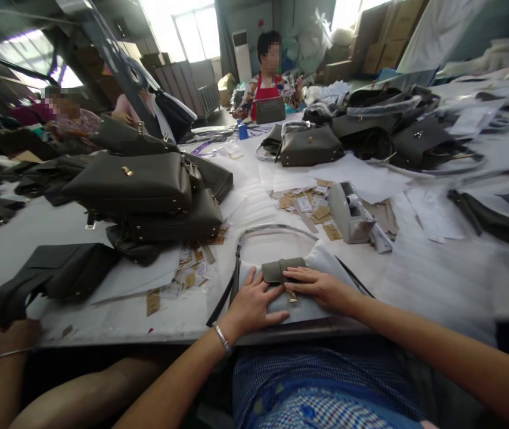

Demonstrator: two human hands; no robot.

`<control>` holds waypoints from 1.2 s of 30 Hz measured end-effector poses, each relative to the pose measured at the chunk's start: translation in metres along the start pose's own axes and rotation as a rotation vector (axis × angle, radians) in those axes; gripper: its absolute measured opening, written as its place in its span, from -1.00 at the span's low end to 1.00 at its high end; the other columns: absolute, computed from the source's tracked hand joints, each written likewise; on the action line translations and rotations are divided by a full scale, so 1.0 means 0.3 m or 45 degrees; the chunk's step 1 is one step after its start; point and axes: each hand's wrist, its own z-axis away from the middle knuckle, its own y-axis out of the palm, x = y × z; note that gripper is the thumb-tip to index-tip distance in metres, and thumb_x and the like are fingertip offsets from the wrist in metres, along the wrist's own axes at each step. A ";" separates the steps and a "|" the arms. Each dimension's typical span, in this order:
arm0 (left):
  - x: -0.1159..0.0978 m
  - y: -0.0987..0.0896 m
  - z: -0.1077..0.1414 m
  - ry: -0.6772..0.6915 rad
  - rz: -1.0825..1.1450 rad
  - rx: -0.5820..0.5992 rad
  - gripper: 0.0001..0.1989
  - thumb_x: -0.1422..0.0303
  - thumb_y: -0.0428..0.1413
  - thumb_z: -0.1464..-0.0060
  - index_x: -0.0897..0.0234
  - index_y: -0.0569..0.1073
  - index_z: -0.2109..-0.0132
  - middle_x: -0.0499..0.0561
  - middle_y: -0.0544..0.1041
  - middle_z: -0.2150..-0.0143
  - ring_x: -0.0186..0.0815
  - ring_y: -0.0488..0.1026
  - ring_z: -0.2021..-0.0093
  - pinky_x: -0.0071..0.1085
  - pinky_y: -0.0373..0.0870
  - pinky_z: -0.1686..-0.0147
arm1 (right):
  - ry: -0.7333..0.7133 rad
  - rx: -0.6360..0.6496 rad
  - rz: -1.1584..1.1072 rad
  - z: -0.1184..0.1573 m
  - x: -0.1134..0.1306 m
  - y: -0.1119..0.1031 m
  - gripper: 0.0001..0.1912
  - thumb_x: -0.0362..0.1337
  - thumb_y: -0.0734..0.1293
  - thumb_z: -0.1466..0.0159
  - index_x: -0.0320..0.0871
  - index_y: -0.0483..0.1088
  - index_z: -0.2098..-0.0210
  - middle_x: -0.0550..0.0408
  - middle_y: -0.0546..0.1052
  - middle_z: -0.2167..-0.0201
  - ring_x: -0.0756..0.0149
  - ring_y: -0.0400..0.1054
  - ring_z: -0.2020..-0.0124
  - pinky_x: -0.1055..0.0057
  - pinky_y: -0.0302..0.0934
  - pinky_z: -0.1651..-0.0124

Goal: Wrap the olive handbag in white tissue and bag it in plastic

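Note:
A dark olive handbag (pixel 284 270) lies at the table's front edge before me, most of its body covered by white wrapping sheet (pixel 326 256). Its flap and a gold clasp (pixel 291 295) show through the middle. My left hand (pixel 254 301) rests flat on the bag's left side, fingers spread, with a silver bracelet at the wrist. From the right, my right hand (pixel 321 287) lies across the flap beside the clasp, fingers stretched out. The bag's handle, in clear wrap (pixel 276 228), arches behind. Its strap trails down on both sides.
Dark handbags (pixel 133 182) are stacked at the left; more (pixel 312 145) stand at the back right. A grey tape dispenser (pixel 350 211) sits near scattered tags (pixel 312 205). Foam sheet (pixel 433 280) covers the right side. Co-workers' hands (pixel 11 342) are at the left edge; a person in red (pixel 266 92) stands opposite.

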 end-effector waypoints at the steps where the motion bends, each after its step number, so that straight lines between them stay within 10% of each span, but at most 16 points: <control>1: -0.004 0.004 0.006 -0.010 -0.018 -0.022 -0.35 -0.15 0.03 -0.17 0.05 0.34 -0.29 0.09 0.43 -0.26 -0.01 0.22 -0.35 0.10 -0.11 -0.42 | -0.010 -0.002 0.020 0.003 -0.001 0.002 -0.34 -0.57 0.17 -0.32 0.04 0.23 -0.33 0.01 0.25 -0.36 0.17 0.06 -0.39 0.03 0.04 -0.39; 11: -0.073 0.052 0.061 0.064 -0.180 -0.312 -0.51 0.07 0.04 -0.28 0.22 0.37 -0.23 0.12 0.52 -0.17 -0.13 0.45 -0.18 -0.12 0.38 -0.23 | -0.009 0.010 0.154 0.020 -0.018 0.030 -0.43 -0.48 0.20 -0.39 0.03 0.21 -0.34 -0.02 0.23 -0.37 0.14 0.06 -0.39 0.01 0.06 -0.39; 17: -0.087 0.046 0.071 0.370 -0.077 -0.196 -0.57 0.47 -0.07 -0.37 0.28 0.23 -0.33 0.03 0.37 -0.33 -0.33 0.19 -0.38 -0.34 0.26 -0.34 | 0.003 0.005 0.180 0.015 -0.026 0.040 -0.50 -0.42 0.23 -0.41 -0.01 0.29 -0.30 -0.04 0.28 -0.34 0.12 0.09 -0.38 0.00 0.05 -0.39; 27: -0.133 0.029 0.048 0.207 0.215 -0.057 -0.53 0.54 0.02 -0.21 0.30 0.33 -0.25 0.07 0.42 -0.28 -0.24 0.35 -0.28 -0.29 0.30 -0.31 | 0.087 0.165 0.388 -0.027 0.040 -0.004 -0.59 -0.39 0.27 -0.39 -0.06 0.41 -0.21 -0.13 0.30 -0.32 0.00 0.23 -0.29 -0.02 0.16 -0.30; 36: -0.151 0.020 0.041 0.256 0.234 -0.239 -0.47 0.54 0.04 -0.09 0.29 0.35 -0.23 0.07 0.53 -0.16 -0.24 0.44 -0.19 -0.33 0.38 -0.24 | -0.312 0.228 0.315 -0.148 0.023 -0.049 -0.82 -0.33 0.30 -0.40 -0.11 0.56 0.28 0.10 0.56 0.28 0.30 0.37 0.25 0.39 0.22 0.20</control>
